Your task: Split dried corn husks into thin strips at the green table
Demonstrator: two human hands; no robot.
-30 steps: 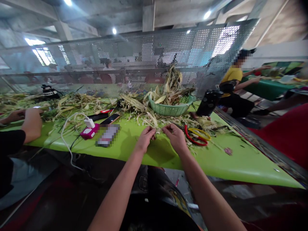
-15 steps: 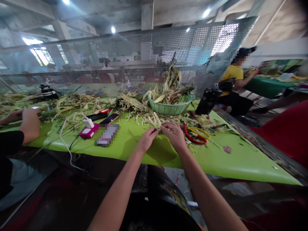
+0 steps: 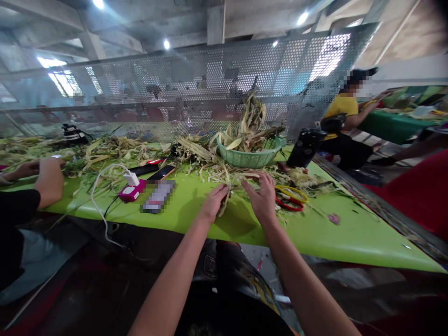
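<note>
My left hand [image 3: 214, 203] is closed on a thin strip of dry corn husk [image 3: 224, 201] that hangs down from its fingers over the lime-green table [image 3: 315, 233]. My right hand [image 3: 263, 195] is beside it with the fingers spread, reaching over the loose husk scraps [image 3: 227, 175]. Red and yellow rings [image 3: 292, 198] lie just right of my right hand. A teal basket [image 3: 250, 158] piled with husks stands behind both hands.
A pink charger with a white cable [image 3: 130, 189] and phones [image 3: 159, 175] lie to the left. A co-worker's arm [image 3: 47, 179] rests on the table's left end. A black device [image 3: 305, 145] stands at the right. Mesh screen [image 3: 210, 88] backs the table. Another person sits far right.
My hands have parted. The right hand let go and spread its fingers, moving right toward the rings. The left hand keeps a husk strip, which hangs down.
</note>
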